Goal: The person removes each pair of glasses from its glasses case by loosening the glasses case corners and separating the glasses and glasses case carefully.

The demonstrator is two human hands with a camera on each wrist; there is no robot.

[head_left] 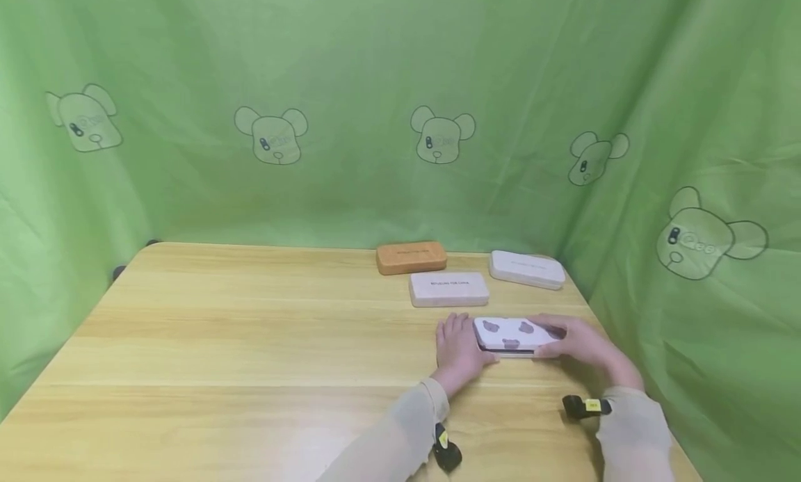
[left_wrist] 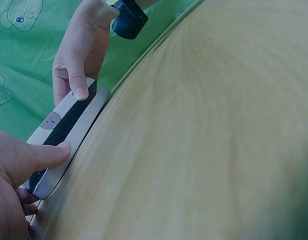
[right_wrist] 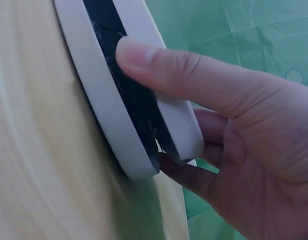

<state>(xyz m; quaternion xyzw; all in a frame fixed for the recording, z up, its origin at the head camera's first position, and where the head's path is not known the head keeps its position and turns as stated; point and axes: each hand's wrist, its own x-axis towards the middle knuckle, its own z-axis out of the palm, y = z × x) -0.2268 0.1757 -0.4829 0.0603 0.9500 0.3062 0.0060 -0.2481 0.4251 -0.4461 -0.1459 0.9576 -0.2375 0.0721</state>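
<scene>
A white glasses case with grey-brown bear-head prints lies near the table's right side. Its lid is slightly raised, and a dark gap runs along the front in both wrist views. My left hand holds the left end of the case; the left wrist view puts its thumb on the lower half. At the other end, my right hand grips the lid, its thumb at the dark gap and its fingers round the end. The inside of the case is hidden.
Behind the hands lie three more cases: an orange one, a pale pink one and a white one. The wooden table stretches to the left. Green curtains with bear drawings hang along the back and sides.
</scene>
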